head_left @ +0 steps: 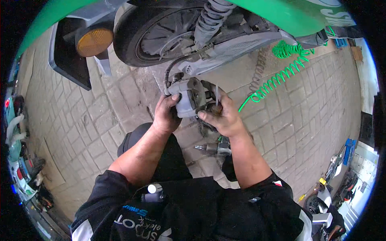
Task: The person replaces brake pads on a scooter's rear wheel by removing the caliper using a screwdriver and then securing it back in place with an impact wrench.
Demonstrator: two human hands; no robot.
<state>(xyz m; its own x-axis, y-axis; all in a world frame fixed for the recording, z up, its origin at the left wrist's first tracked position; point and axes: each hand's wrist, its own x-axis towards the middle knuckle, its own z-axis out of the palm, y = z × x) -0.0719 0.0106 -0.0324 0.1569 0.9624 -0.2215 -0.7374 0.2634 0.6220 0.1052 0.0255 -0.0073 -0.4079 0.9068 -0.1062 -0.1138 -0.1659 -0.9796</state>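
Both of my hands hold up a grey brake caliper [185,105], with a dark hose [170,69] running from it up toward the wheel. My left hand [165,114] is closed round its left side, thumb on the casing. On the other side, my right hand [226,118] grips the caliper's right edge, where dark parts show. A thin metal pin or rod [217,94] stands up by the right fingers; its lower end is hidden. Below the hands, an impact wrench [218,149] lies on the paving, partly covered by my right forearm.
A green scooter [277,14] stands ahead, its wheel [161,34] and shock spring [213,20] above the caliper. A coiled green air hose [281,74] lies at right. An orange reflector [95,42] juts out at upper left. More vehicles line both sides.
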